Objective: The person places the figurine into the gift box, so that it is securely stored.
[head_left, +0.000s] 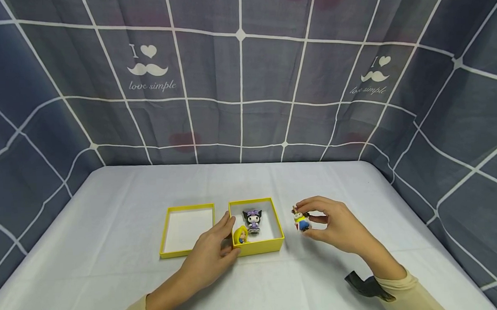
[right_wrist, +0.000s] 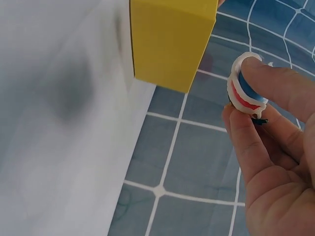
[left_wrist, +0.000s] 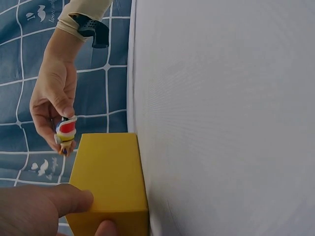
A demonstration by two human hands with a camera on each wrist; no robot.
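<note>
My right hand (head_left: 339,222) pinches a small Minion figurine (head_left: 302,221) between thumb and fingers, above the table to the right of a yellow box. The figurine has a yellow head, with blue, red and white below it. My left hand (head_left: 207,256) holds the open yellow box (head_left: 261,248) at its left side, thumb near the front corner. Inside the box, a black-and-purple Kuromi figurine (head_left: 253,222) lies near the middle. A yellow-haired figurine (head_left: 241,235) sits in the front left corner. In the right wrist view, the thumb covers part of the Minion figurine (right_wrist: 246,91).
The box's yellow-rimmed lid (head_left: 165,249) lies to its left, white inside facing up, partly behind the left hand. A white cloth (head_left: 123,234) covers the table. Dark grid-patterned curtains (head_left: 211,73) hang behind and at both sides.
</note>
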